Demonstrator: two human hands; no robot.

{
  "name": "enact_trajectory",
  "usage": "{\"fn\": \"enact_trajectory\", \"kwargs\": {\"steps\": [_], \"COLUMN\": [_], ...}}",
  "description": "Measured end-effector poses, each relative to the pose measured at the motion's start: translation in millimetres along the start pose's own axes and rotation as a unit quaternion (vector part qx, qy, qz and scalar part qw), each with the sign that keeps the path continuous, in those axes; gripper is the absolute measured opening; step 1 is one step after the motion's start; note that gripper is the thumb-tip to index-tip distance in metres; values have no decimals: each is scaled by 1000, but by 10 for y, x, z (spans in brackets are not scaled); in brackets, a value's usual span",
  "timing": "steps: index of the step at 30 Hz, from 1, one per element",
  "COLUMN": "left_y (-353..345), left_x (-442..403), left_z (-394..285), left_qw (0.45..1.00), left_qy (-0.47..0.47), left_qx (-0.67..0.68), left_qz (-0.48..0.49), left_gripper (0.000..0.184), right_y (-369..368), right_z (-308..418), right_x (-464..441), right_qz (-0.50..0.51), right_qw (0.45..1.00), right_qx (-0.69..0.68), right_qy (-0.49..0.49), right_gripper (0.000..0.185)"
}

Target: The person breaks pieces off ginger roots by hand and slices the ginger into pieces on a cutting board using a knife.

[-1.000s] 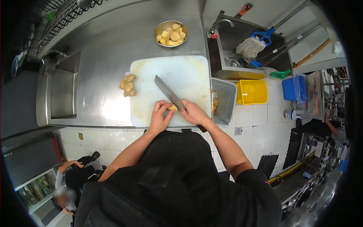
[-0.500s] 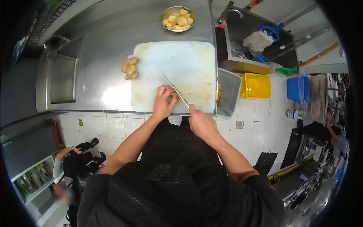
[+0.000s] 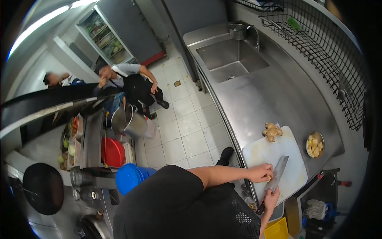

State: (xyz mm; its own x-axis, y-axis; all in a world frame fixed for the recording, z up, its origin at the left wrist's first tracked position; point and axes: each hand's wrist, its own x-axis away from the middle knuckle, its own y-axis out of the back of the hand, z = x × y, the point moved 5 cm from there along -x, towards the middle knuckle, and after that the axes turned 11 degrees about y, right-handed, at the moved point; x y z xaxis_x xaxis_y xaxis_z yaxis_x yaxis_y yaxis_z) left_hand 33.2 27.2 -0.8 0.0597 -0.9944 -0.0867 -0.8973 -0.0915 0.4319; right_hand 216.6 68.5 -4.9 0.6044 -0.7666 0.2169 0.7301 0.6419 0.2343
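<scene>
A wide-bladed knife (image 3: 280, 169) is in my right hand (image 3: 271, 198), which is closed near its handle, over the white cutting board (image 3: 292, 143). My left hand (image 3: 260, 173) pinches a small yellowish piece of ginger (image 3: 269, 178) beside the blade, its fingers partly covering it. An unpeeled ginger root (image 3: 272, 132) lies at the board's far left corner, by the counter. Beyond the board, a metal bowl (image 3: 310, 152) holds several peeled yellow pieces.
A sink (image 3: 232, 57) is set into the steel counter (image 3: 274, 95). A wire rack (image 3: 314, 47) runs along the wall. One person (image 3: 139, 83) sits across the aisle by a large pot (image 3: 129, 121); another (image 3: 53, 78) is farther back. A blue bin (image 3: 133, 177) stands behind me.
The view has swung left, bringing the aisle, the seated person and the stove area into sight. Both hands remain at the board with the knife and ginger piece.
</scene>
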Motion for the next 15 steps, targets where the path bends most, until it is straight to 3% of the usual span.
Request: {"fn": "enact_trajectory", "kwargs": {"steps": [4, 7, 11, 12, 13, 14, 15], "left_y": [44, 82, 50, 64, 83, 97, 130], "left_x": [98, 167, 183, 177, 172, 181, 175], "left_z": [54, 39, 146, 173, 94, 110, 71], "left_qw": [996, 999, 999, 999, 998, 997, 997], "left_qy": [40, 7, 0, -11, -28, -6, 7], "left_qx": [83, 30, -32, -31, -57, -66, -51], "left_qz": [21, -8, -15, -6, -24, -45, -49], "left_gripper": [17, 18, 25, 28, 29, 28, 25], "right_y": [12, 97, 181, 259, 339, 359, 362], "right_z": [-95, -451, -126, -462, -159, 67, 80], "right_x": [81, 282, 822, 895, 979, 1070, 1167], "right_qz": [-22, -83, -174, -210, -254, -286, -282], "right_qw": [999, 995, 981, 974, 948, 928, 932], "right_qx": [-25, -19, -30, 73, 168, 215, 227], "right_qy": [-27, -46, -80, -28, 93, 106, -8], "right_gripper": [21, 22, 22, 29, 34, 38, 38]}}
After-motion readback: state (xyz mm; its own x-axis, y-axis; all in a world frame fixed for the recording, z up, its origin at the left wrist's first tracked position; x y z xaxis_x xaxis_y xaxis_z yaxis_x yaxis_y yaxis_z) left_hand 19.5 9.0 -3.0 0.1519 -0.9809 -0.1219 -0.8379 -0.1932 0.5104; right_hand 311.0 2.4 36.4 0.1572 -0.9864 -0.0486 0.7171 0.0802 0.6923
